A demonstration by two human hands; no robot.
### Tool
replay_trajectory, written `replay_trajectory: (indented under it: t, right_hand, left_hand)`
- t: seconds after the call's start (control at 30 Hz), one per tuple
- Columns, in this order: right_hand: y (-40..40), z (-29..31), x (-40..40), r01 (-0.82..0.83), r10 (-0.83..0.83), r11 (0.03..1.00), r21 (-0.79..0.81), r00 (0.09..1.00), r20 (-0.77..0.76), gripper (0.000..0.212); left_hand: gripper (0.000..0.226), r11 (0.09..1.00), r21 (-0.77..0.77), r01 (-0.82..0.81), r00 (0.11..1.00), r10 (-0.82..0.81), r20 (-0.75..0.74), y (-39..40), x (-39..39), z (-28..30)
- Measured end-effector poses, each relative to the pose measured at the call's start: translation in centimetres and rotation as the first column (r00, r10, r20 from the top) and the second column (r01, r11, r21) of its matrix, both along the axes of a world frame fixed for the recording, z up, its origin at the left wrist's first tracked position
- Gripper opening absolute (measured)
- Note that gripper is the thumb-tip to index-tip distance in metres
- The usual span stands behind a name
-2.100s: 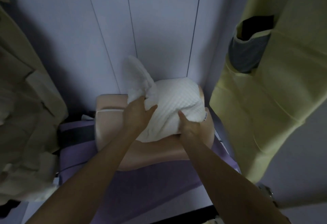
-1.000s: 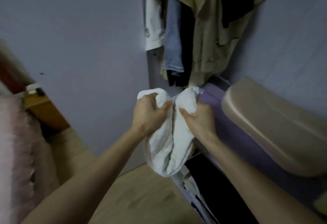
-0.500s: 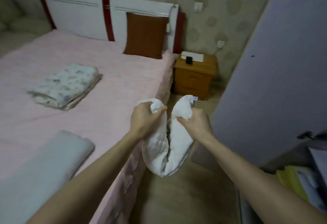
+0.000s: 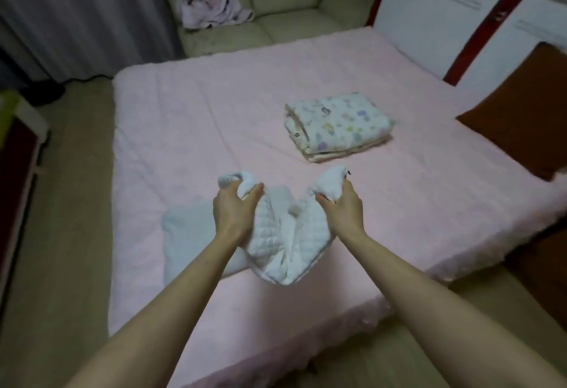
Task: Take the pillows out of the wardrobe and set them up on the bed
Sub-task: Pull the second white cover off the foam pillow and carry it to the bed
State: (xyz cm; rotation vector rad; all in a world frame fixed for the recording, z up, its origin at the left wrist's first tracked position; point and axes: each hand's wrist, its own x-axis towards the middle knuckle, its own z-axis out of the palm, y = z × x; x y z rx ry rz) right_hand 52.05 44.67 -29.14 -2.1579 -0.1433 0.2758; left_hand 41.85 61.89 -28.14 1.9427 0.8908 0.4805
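Single head view, looking forward-down, close over bed (image 4: pixel 190 130).

The brown cushion (image 4: pixel 521 130) is cut off by the right edge. The forearms and quilted pillow (image 4: pixel 285 243) hide part of the pale pillow (image 4: pixel 190 234) behind.

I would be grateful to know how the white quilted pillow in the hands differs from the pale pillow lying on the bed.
The white quilted pillow is held up by both hands, bunched and sagging; the pale smooth pillow lies flat on the pink bed, untouched. The first shows a stitched pattern, the second looks plain. Both are light-coloured.
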Motion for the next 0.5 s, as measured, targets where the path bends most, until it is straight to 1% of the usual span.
replay_trajectory:
  t: [0.07, 0.2, 0.33, 0.4, 0.5]
  right_hand:
    - [3.8, -1.0, 2.6, -0.078, 0.078, 0.997, 0.011, 0.997, -0.008, 0.058]
    - [11.1, -3.1, 6.7, -0.177, 0.177, 0.983, 0.048, 0.984, 0.013, 0.057]
    - [16.7, -6.1, 9.0, -0.160, 0.160, 0.982, 0.102, 0.987, 0.006, 0.054]
    - [18.3, -8.3, 9.3, -0.128, 0.133, 0.985, 0.114, 0.991, -0.031, 0.052]
    - [19.6, -12.6, 9.0, -0.091, 0.099, 0.993, 0.075, 0.989, -0.110, 0.050]
  left_hand:
    - [0.033, 0.993, -0.003, -0.121, 0.993, 0.121, 0.003, 2.6, 0.6, -0.7]
    - [0.029, 0.962, 0.052, -0.270, 0.963, 0.270, 0.005, 8.6, 2.3, -1.6]
    - [0.022, 0.920, 0.122, -0.372, 0.928, 0.368, 0.059, 13.9, 2.7, -3.3]
    - [0.023, 0.903, 0.112, -0.415, 0.909, 0.409, 0.075, 15.4, 2.6, -5.1]
    - [0.025, 0.868, 0.077, -0.490, 0.872, 0.487, 0.057, 16.9, 2.1, -8.9]
